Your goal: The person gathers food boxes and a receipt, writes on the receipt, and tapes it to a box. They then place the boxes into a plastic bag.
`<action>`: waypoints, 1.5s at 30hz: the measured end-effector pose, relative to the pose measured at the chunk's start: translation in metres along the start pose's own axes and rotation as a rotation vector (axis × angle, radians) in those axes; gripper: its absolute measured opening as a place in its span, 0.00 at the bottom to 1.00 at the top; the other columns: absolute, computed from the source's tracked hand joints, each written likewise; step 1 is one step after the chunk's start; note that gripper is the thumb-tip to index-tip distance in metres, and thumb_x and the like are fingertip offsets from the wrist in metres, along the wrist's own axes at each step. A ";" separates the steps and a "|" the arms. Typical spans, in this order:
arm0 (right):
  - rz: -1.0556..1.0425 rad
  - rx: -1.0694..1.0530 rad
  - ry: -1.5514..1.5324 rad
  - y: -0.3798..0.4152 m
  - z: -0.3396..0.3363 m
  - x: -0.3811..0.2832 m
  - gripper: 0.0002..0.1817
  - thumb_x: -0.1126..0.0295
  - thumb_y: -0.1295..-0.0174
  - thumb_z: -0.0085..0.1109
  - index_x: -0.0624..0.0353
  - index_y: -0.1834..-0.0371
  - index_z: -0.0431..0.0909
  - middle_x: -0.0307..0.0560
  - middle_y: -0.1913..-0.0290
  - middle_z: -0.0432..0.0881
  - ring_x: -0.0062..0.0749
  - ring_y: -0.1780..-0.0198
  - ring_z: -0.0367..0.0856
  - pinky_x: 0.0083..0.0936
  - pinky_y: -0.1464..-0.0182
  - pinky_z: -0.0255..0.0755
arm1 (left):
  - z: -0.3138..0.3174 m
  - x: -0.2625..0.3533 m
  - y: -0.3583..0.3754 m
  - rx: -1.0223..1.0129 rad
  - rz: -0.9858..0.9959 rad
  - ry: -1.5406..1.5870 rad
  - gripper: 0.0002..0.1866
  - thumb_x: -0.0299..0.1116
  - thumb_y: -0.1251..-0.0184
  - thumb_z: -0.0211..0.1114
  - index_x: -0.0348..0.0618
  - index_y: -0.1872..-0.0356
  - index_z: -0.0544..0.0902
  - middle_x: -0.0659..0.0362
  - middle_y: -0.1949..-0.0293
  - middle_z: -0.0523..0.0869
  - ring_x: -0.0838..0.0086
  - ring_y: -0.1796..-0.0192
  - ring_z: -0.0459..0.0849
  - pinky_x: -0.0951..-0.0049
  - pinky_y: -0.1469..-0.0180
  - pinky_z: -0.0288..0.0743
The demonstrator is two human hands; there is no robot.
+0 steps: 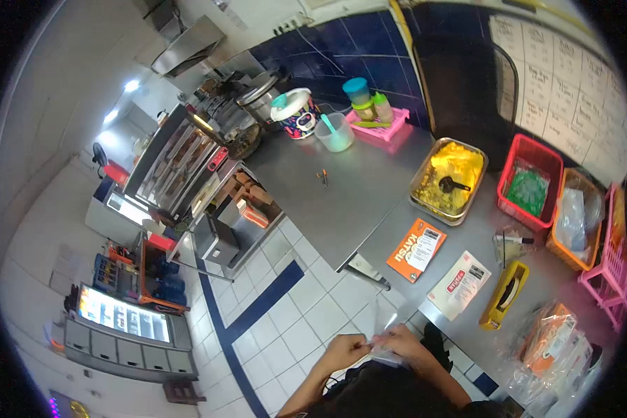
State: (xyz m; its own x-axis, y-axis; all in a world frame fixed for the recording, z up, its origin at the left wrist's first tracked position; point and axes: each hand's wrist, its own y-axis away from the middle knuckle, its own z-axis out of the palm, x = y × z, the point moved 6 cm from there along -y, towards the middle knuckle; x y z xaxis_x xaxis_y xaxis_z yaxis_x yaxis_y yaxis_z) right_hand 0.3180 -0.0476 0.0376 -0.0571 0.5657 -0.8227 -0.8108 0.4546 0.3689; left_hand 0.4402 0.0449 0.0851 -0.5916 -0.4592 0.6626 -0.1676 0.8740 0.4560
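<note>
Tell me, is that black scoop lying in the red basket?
No, the black scoop lies in the metal tray of yellow food, while the red basket beside it holds a green packet.

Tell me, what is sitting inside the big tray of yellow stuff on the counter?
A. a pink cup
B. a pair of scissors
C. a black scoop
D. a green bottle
C: a black scoop lies on the yellow food in the metal tray on the steel counter, while both hands hold a clear plastic bag lower down.

Two flat printed packets: one orange (416,249), one white-and-red (458,284). One red plastic basket (529,182). One orange plastic basket (573,221). One rectangular metal tray (448,181).
</note>
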 end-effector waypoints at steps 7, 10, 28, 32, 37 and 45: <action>-0.177 0.347 0.931 -0.004 -0.045 0.002 0.06 0.68 0.46 0.58 0.52 0.68 0.84 0.55 0.67 0.85 0.57 0.63 0.84 0.50 0.62 0.76 | -0.053 -0.060 0.020 0.403 -0.460 -0.634 0.16 0.46 0.37 0.60 0.45 0.73 0.83 0.47 0.72 0.87 0.46 0.66 0.86 0.48 0.62 0.80; -0.257 0.522 0.986 -0.002 -0.052 -0.026 0.02 0.71 0.49 0.58 0.56 0.76 0.78 0.52 0.73 0.82 0.54 0.69 0.82 0.51 0.66 0.72 | -0.056 -0.072 0.031 0.451 -0.449 -0.500 0.16 0.47 0.36 0.59 0.45 0.69 0.84 0.47 0.70 0.87 0.45 0.65 0.86 0.47 0.62 0.79; -0.720 0.274 1.362 -0.007 0.063 -0.113 0.12 0.73 0.48 0.58 0.54 0.58 0.77 0.45 0.69 0.78 0.47 0.63 0.83 0.40 0.63 0.78 | -0.050 -0.014 0.016 0.804 -0.052 -0.377 0.16 0.28 0.37 0.62 0.36 0.48 0.82 0.43 0.59 0.86 0.49 0.56 0.84 0.58 0.53 0.79; -0.516 0.540 1.435 -0.009 -0.029 -0.097 0.11 0.68 0.43 0.60 0.53 0.56 0.77 0.45 0.68 0.79 0.45 0.64 0.83 0.37 0.65 0.78 | -0.076 -0.024 0.042 0.898 -0.072 -0.263 0.12 0.23 0.32 0.55 0.35 0.52 0.83 0.44 0.60 0.87 0.45 0.61 0.85 0.55 0.59 0.80; -0.183 0.628 0.582 -0.006 -0.104 -0.059 0.35 0.48 0.45 0.69 0.51 0.37 0.72 0.57 0.41 0.77 0.47 0.39 0.77 0.47 0.38 0.70 | -0.076 -0.075 0.040 0.790 -0.091 0.249 0.14 0.24 0.27 0.50 0.33 0.47 0.81 0.50 0.68 0.85 0.65 0.71 0.87 0.66 0.67 0.79; 0.147 1.382 1.072 -0.027 -0.178 -0.042 0.59 0.44 0.59 0.75 0.39 0.21 0.51 0.70 0.21 0.37 0.66 0.22 0.42 0.68 0.31 0.51 | -0.053 -0.128 0.035 0.390 -0.209 0.399 0.13 0.29 0.33 0.59 0.33 0.54 0.86 0.60 0.77 0.83 0.78 0.77 0.79 0.77 0.74 0.75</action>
State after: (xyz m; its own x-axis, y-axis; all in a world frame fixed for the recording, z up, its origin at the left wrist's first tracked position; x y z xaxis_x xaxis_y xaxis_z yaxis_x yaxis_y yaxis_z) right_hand 0.2385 -0.2065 -0.0151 -0.8641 0.2477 -0.4382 0.2488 0.9669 0.0560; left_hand 0.5514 0.1256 0.0477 -0.1851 -0.5859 0.7890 -0.5705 0.7178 0.3992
